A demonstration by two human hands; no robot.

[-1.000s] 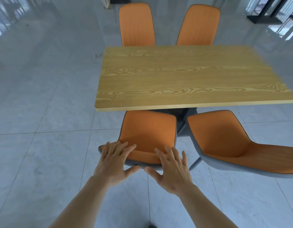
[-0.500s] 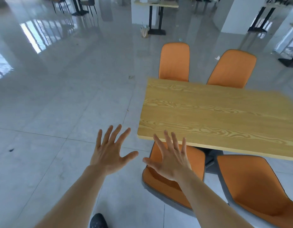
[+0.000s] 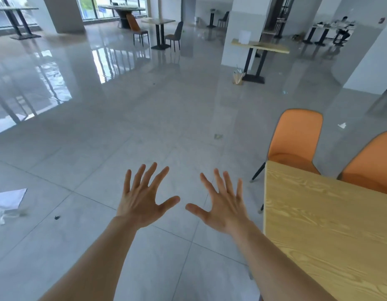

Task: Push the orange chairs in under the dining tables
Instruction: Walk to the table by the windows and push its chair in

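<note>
A: What is held at this moment?

B: Nothing is held. The left hand (image 3: 142, 203) and the right hand (image 3: 223, 205) are raised side by side over bare floor (image 3: 123, 127), palms down, all fingers spread wide and nothing touched.

A: Where are the chairs found?

B: Just right of the right hand, the wooden dining table (image 3: 325, 231) is seen, its near corner close beside the forearm. Behind its far edge one orange chair (image 3: 296, 135) is set against the table, its seat partly covered by the top; a second orange chair (image 3: 370, 164) is beside it, cut off by the frame edge. How far the second is tucked under cannot be told.

A: What could go wrong from here?

B: The floor is glossy, and loose paper (image 3: 8, 198) is lying at the left, so a foot could be slipped while walking on. The table corner could be knocked by the right arm if a turn is made carelessly.
</note>
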